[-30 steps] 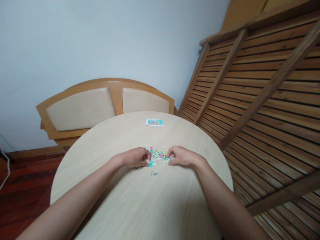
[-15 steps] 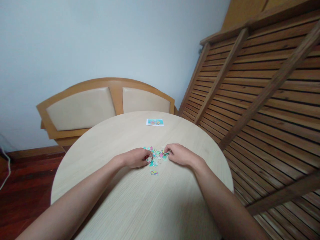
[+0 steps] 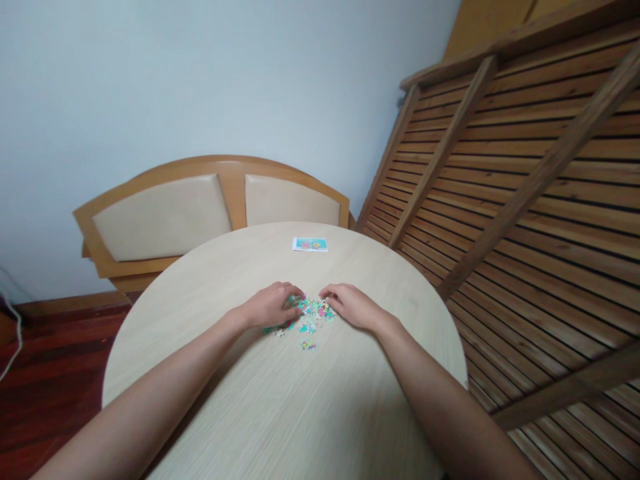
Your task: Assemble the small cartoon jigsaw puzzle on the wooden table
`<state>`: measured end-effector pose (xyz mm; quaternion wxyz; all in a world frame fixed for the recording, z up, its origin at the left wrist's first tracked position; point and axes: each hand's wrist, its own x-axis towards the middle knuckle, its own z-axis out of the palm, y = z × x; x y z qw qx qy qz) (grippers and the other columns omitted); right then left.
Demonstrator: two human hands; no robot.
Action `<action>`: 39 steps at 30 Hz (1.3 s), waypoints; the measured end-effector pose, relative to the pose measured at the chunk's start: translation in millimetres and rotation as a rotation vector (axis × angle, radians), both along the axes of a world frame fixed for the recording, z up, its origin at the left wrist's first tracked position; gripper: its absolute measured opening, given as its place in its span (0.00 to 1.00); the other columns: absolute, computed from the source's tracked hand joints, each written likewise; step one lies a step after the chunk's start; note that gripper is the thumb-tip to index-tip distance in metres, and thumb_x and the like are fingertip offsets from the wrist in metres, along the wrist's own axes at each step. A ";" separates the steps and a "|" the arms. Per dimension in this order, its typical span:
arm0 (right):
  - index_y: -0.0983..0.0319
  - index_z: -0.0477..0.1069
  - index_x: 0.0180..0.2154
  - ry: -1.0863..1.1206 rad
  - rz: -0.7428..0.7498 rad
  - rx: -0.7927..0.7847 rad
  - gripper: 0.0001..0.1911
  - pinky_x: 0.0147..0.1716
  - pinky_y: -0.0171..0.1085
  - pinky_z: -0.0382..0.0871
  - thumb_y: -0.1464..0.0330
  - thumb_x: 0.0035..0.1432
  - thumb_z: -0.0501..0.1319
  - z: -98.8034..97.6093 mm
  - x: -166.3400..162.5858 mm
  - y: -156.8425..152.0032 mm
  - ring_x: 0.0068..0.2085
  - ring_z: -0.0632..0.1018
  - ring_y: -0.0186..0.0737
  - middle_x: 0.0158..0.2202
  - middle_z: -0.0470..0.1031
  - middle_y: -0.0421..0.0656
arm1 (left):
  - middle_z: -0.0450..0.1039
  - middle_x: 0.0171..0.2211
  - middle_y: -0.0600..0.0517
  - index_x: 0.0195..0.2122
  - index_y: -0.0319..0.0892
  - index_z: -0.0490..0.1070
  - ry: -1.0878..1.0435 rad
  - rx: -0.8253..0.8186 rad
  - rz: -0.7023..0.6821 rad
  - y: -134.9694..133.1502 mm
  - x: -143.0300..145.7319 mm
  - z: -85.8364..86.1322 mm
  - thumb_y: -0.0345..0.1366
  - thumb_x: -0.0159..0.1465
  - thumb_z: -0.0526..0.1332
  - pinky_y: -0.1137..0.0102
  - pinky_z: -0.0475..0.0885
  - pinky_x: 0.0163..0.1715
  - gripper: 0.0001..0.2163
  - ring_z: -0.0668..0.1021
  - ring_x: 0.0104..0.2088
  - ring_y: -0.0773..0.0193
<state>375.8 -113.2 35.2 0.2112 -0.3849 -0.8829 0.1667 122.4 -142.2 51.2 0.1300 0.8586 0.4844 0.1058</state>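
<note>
A loose heap of small colourful jigsaw puzzle pieces lies on the round pale table. At the heap's left side is my left hand, its thumb and fingers apart around some pieces, with more pieces lying beneath it. My right hand rests at the right edge of the heap, fingers curved and parted, touching or just over the pieces. Nearer to me, a small joined cluster of pieces sits apart from the heap. I see nothing held in either hand.
Toward the far edge of the table lies a small picture card with a turquoise print. Behind the table stands a wooden headboard with cream panels against the wall. A slatted wooden frame leans along the right side.
My left hand has opened and shifted slightly away from me; pieces now show under it at the left. My right hand has moved a little left and its fingers have loosened.
</note>
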 end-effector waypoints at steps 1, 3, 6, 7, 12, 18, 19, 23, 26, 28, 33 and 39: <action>0.61 0.76 0.48 0.001 0.016 0.014 0.14 0.52 0.41 0.68 0.72 0.64 0.56 -0.3 -2.1 -1.7 0.49 0.78 0.44 0.47 0.80 0.47 | 0.77 0.50 0.42 0.53 0.40 0.72 -0.018 0.018 -0.015 0.7 -0.4 -1.7 0.44 0.65 0.59 0.65 0.69 0.49 0.19 0.77 0.49 0.53; 0.62 0.73 0.54 -0.014 0.052 0.031 0.20 0.57 0.46 0.65 0.62 0.63 0.61 -1.7 -6.0 -4.9 0.55 0.74 0.49 0.53 0.77 0.50 | 0.68 0.60 0.38 0.61 0.37 0.66 -0.034 0.015 -0.058 1.9 -0.5 -5.4 0.48 0.62 0.63 0.60 0.64 0.58 0.29 0.71 0.59 0.48; 0.62 0.67 0.61 -0.067 0.103 -0.011 0.39 0.61 0.51 0.60 0.49 0.53 0.68 -4.5 -10.8 -7.3 0.61 0.68 0.56 0.61 0.70 0.53 | 0.64 0.63 0.37 0.64 0.36 0.61 -0.051 -0.031 -0.097 4.2 0.5 -11.5 0.48 0.60 0.65 0.58 0.61 0.61 0.35 0.68 0.62 0.46; 0.61 0.67 0.61 -0.072 0.123 -0.025 0.40 0.61 0.51 0.60 0.48 0.52 0.68 -5.2 -12.2 -7.4 0.61 0.68 0.55 0.60 0.70 0.53 | 0.66 0.62 0.37 0.64 0.36 0.61 -0.066 -0.031 -0.101 5.3 0.9 -13.6 0.47 0.60 0.65 0.58 0.62 0.61 0.34 0.69 0.61 0.46; 0.60 0.72 0.55 0.049 0.209 -0.044 0.24 0.57 0.45 0.64 0.61 0.58 0.67 -6.7 -18.4 -6.2 0.55 0.74 0.48 0.54 0.75 0.49 | 0.74 0.52 0.40 0.59 0.36 0.66 -0.171 -0.019 -0.082 12.0 4.0 -22.7 0.41 0.61 0.65 0.59 0.67 0.55 0.27 0.74 0.52 0.50; 0.63 0.73 0.52 0.175 0.202 -0.137 0.19 0.49 0.38 0.69 0.73 0.57 0.65 -9.7 -22.1 -4.4 0.46 0.78 0.41 0.45 0.79 0.46 | 0.76 0.45 0.47 0.52 0.38 0.70 -0.388 -0.134 -0.140 14.4 7.2 -25.2 0.32 0.57 0.65 0.66 0.70 0.48 0.21 0.76 0.45 0.58; 0.63 0.73 0.52 0.182 0.187 -0.136 0.20 0.49 0.38 0.69 0.74 0.57 0.64 -10.4 -21.9 -3.7 0.46 0.78 0.41 0.45 0.79 0.46 | 0.75 0.44 0.47 0.53 0.38 0.69 -0.403 -0.141 -0.133 14.4 7.2 -25.3 0.32 0.56 0.65 0.66 0.71 0.47 0.22 0.76 0.44 0.58; 0.61 0.72 0.54 0.151 0.123 -0.083 0.24 0.51 0.39 0.68 0.80 0.56 0.60 -12.6 -19.0 0.1 0.48 0.77 0.41 0.47 0.78 0.46 | 0.74 0.44 0.46 0.55 0.38 0.68 -0.404 -0.163 -0.042 13.7 6.4 -25.5 0.29 0.55 0.63 0.66 0.73 0.44 0.24 0.76 0.41 0.59; 0.61 0.73 0.52 0.091 0.071 -0.027 0.22 0.54 0.41 0.66 0.81 0.58 0.56 -12.7 -15.5 1.7 0.50 0.76 0.42 0.49 0.77 0.47 | 0.73 0.48 0.45 0.57 0.39 0.67 -0.375 -0.148 0.015 12.7 4.9 -24.8 0.29 0.57 0.61 0.65 0.73 0.46 0.25 0.77 0.43 0.58; 0.62 0.74 0.50 0.042 0.034 0.003 0.16 0.55 0.43 0.65 0.74 0.61 0.58 -11.8 -13.8 0.6 0.51 0.75 0.45 0.49 0.77 0.48 | 0.73 0.51 0.43 0.58 0.38 0.66 -0.343 -0.126 0.009 12.3 3.1 -23.4 0.33 0.57 0.63 0.63 0.72 0.49 0.26 0.76 0.46 0.56; 0.59 0.72 0.52 -0.081 0.033 -0.032 0.32 0.56 0.48 0.63 0.50 0.50 0.70 -6.5 -14.5 -8.8 0.55 0.70 0.52 0.53 0.72 0.50 | 0.75 0.49 0.41 0.57 0.37 0.67 -0.227 -0.128 -0.055 13.3 -0.6 -18.9 0.40 0.54 0.69 0.61 0.70 0.50 0.29 0.77 0.46 0.52; 0.57 0.72 0.46 -0.066 0.061 -0.091 0.27 0.57 0.49 0.61 0.52 0.47 0.73 -7.0 -18.8 -12.0 0.56 0.68 0.51 0.55 0.68 0.47 | 0.75 0.43 0.47 0.54 0.38 0.68 -0.325 -0.209 -0.099 13.1 2.7 -19.0 0.37 0.56 0.67 0.66 0.70 0.46 0.25 0.76 0.41 0.59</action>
